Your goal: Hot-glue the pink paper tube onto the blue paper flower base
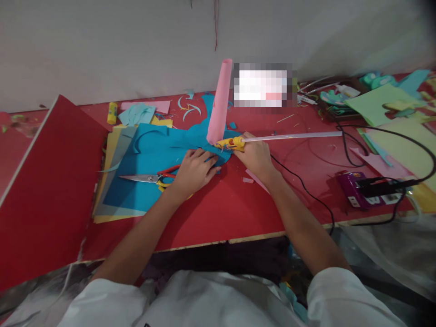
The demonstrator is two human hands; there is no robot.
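Note:
My right hand (257,156) is wrapped round a yellow hot glue gun (235,143), with a long clear glue stick (293,136) jutting out of its back to the right. The gun's nozzle is at the foot of a pink paper tube (220,102), which stands upright, leaning slightly, on cut blue paper (184,141). My left hand (197,170) lies with fingers stretched out on the blue paper's near edge, just below the tube's foot. Beside its wrist lie scissors (151,178) with red and yellow handles, partly hidden by the hand.
On the red table (218,218), a yellow glue stick tube (112,113) stands at back left. A red board (57,190) rises at left. A purple extension box (357,190) with black cables sits right. Coloured sheets (402,145) and a cluttered tray (340,97) lie far right.

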